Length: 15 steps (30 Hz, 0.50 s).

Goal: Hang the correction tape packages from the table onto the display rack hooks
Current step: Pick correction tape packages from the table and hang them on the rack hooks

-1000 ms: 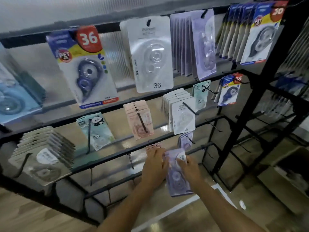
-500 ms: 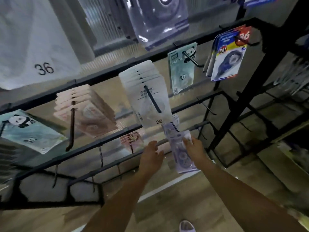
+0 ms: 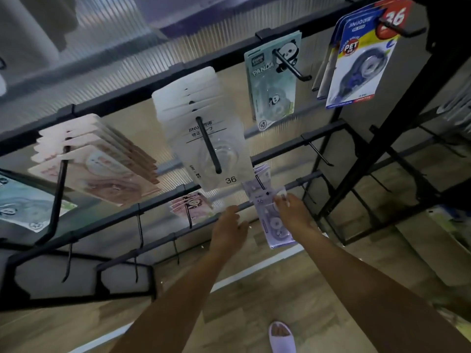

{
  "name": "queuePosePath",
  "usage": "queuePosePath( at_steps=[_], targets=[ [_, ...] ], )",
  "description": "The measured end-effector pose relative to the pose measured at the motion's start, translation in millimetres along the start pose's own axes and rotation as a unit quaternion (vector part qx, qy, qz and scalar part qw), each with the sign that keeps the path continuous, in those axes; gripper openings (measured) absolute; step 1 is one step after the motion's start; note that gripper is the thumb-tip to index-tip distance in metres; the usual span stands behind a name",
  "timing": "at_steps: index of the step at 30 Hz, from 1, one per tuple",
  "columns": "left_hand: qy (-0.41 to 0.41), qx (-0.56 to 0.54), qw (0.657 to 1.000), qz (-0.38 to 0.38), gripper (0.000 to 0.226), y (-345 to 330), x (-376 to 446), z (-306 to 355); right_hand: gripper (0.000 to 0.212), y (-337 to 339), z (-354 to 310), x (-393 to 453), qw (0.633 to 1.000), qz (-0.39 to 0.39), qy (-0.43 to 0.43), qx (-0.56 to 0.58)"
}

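Purple package (image 3: 274,220) pinched by right hand (image 3: 293,215) below hook (image 3: 260,183); left hand (image 3: 229,226) loose, holding nothing

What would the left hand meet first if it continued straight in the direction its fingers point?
Probably the black horizontal rack bar: the left hand points up toward it, fingertips about at the bar. Depth is unclear, so contact cannot be confirmed.

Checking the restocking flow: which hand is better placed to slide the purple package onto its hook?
Right. The right hand already pinches the purple package just below the hook holding matching packs. The left hand holds nothing, beside the rack bar.
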State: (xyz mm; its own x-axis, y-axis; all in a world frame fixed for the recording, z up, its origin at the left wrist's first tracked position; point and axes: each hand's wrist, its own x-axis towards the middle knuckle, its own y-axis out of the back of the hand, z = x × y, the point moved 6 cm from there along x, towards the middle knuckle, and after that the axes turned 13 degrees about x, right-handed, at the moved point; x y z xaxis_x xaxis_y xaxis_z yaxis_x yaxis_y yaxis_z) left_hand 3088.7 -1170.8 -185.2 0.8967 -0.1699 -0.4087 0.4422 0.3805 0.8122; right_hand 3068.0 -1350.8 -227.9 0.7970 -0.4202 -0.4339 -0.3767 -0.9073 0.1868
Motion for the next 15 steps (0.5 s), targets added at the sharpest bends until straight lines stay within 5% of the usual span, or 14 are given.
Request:
queuePosePath(
  at_steps=[8, 15],
  targets=[
    [0.015, -0.015, 1.000, 0.021, 0.038, 3, 7, 1, 0.039, -15, -15, 24, 0.992, -0.010, 0.020, -0.127],
    [0.004, 0.018, 0.999, 0.028, 0.040, 8, 0, -6, 0.054, -19, -15, 29, 0.995, 0.073, 0.002, -0.075]
  ],
)
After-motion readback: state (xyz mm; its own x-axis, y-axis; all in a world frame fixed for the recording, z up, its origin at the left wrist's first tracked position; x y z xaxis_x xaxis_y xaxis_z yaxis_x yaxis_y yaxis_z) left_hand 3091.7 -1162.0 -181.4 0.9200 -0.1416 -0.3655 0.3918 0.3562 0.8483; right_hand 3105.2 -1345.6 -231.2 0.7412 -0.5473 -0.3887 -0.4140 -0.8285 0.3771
